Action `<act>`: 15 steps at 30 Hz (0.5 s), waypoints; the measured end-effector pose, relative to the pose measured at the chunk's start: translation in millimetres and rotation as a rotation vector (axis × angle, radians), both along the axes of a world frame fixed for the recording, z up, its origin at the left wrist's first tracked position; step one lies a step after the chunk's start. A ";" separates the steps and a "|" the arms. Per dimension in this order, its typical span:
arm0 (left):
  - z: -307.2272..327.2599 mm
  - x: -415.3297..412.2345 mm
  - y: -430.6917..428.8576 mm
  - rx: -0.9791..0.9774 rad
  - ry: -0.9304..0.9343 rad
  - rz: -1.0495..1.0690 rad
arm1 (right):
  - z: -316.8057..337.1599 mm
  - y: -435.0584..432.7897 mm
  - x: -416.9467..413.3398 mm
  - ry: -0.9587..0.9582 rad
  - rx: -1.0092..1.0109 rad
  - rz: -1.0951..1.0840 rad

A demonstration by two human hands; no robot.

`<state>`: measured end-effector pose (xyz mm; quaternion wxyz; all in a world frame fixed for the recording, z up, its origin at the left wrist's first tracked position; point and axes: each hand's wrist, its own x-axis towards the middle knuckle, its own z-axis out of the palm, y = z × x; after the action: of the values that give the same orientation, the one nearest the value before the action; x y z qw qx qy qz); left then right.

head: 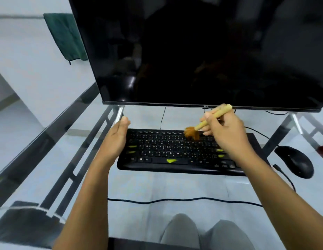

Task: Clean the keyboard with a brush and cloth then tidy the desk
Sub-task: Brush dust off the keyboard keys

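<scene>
Two bare hands work over a black keyboard (184, 152) lying flat on a glass desk (48, 141), just in front of a dark monitor (193, 51). Head view: the right hand (227, 130) has its fingers curled closed around the pale wooden handle of a brush (209, 120), held tilted with the handle end up toward the monitor's lower edge; the brown bristles touch the upper key rows, right of centre. The left hand (115, 139) is open, fingers straight and together, palm turned inward, set against the keyboard's left end and gripping nothing. A black mouse (294, 162) sits on the desk right of the keyboard, apart from it. A green cloth (66, 37) hangs at the far left, behind the monitor's edge. A black cable (175, 200) crosses the desk nearer the person.
</scene>
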<state>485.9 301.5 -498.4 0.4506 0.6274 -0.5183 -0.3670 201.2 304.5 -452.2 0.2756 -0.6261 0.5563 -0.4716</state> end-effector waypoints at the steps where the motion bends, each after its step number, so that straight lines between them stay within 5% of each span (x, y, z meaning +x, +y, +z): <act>1: -2.8 0.7 -1.5 0.015 0.020 -0.002 | -0.4 -2.2 5.1 -0.058 0.070 0.072; 5: -8.2 6.3 -5.7 0.011 0.139 0.002 | 2.7 -14.1 24.0 0.044 0.040 0.056; 8: -6.6 4.7 -3.3 0.012 0.157 -0.002 | 10.4 -17.7 41.4 -0.169 0.092 0.174; 12: -5.1 4.4 -1.5 0.004 0.137 -0.009 | 6.2 -23.7 64.5 0.042 0.144 0.194; 15: -6.8 6.4 -3.9 -0.017 0.182 -0.010 | 7.1 -29.9 74.7 -0.143 0.206 0.265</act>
<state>492.3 297.6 -505.1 0.4994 0.5849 -0.4816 -0.4201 275.9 274.5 -445.1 0.4370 -0.6272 0.4934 -0.4150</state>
